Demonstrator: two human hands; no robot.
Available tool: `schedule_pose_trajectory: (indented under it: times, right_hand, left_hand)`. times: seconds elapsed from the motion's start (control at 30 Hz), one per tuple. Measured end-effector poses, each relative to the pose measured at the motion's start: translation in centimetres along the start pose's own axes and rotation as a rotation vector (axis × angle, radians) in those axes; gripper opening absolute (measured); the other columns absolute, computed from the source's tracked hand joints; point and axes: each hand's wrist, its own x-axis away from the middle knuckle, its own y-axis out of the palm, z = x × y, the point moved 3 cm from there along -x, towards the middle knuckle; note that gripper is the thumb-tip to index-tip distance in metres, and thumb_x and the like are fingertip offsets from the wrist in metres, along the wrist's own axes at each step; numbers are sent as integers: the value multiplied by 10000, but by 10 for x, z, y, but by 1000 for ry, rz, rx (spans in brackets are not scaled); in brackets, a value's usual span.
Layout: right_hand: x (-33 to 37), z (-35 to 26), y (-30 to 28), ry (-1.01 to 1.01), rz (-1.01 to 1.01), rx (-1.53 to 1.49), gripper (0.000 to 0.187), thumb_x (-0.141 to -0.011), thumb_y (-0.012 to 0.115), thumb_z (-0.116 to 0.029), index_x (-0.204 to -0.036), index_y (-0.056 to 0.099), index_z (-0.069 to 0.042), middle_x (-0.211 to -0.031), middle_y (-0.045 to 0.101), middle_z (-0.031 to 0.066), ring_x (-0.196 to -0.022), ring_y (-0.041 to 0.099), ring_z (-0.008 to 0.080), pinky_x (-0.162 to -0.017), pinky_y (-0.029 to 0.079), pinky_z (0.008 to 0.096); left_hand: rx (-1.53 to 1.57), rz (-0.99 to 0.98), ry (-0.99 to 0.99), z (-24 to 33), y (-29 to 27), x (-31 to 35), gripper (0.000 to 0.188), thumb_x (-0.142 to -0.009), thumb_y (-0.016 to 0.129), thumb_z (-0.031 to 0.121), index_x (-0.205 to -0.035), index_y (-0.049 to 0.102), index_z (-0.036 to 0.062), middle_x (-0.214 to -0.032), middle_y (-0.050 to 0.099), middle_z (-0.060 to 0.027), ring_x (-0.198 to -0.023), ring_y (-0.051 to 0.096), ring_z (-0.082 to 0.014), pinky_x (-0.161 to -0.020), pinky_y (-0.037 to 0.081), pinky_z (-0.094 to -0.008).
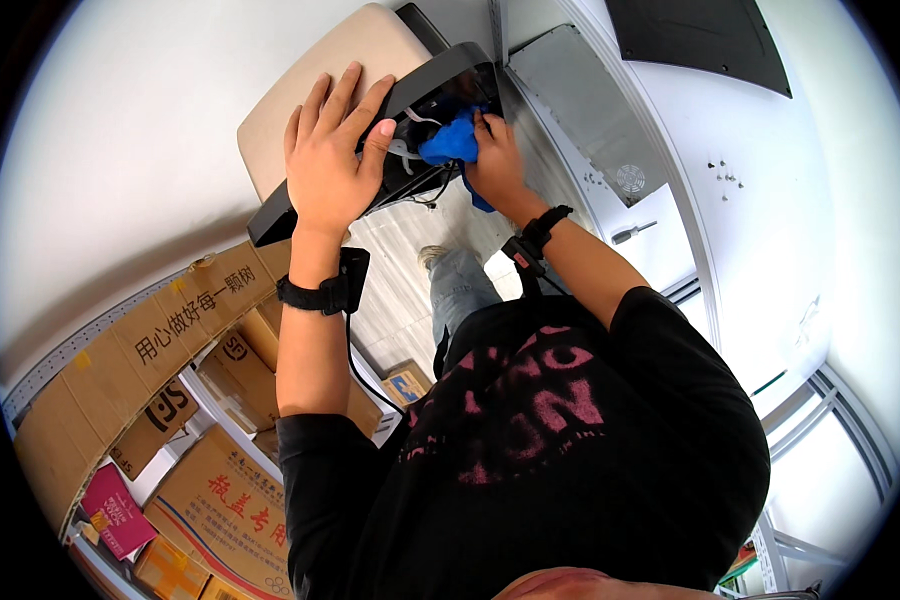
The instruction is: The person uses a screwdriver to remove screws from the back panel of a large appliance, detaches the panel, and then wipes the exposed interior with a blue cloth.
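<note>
While the black-edged beige panel (310,110) is held up overhead, stacked cardboard boxes (160,340) lie well below and left of it. Left hand (332,150) lies flat on the panel's black edge, grip apart, fingers spread. Right of it, the right hand (495,160) presses a blue cloth (450,145) into the panel's dark underside, grip clamped on the cloth.

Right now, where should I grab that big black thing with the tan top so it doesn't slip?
Probably by its long black rim, from the tan side. The left hand already lies flat across the black frame there, fingers over the tan panel. The other side is open, with loose wires, and the right hand presses a blue cloth into it, so keep clear of that.
</note>
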Motion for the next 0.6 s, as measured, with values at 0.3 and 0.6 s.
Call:
schedule_pose_trajectory:
  times: [0.3, 0.6]
  right_hand:
    - [5, 10, 11, 124, -11, -19, 632, -638, 642, 28, -1256, 511, 32, -1217, 522, 215, -1078, 502, 407, -935, 428, 417]
    - [28, 30, -12, -53, -148, -119, 596, -614, 635, 51, -1200, 535, 14, -1149, 587, 212, -1040, 522, 418, -917, 434, 435]
  left_hand:
    - [-17, -18, 9, 4, -2, 2, 372, -929, 505, 389, -1258, 600, 242, -1354, 526, -42, -1271, 445, -310, -1038, 336, -429]
    - [31, 36, -5, 1, 1, 2, 346, -895, 548, 384, -1212, 626, 270, -1297, 566, -53, -1232, 476, -325, -1031, 339, -458]
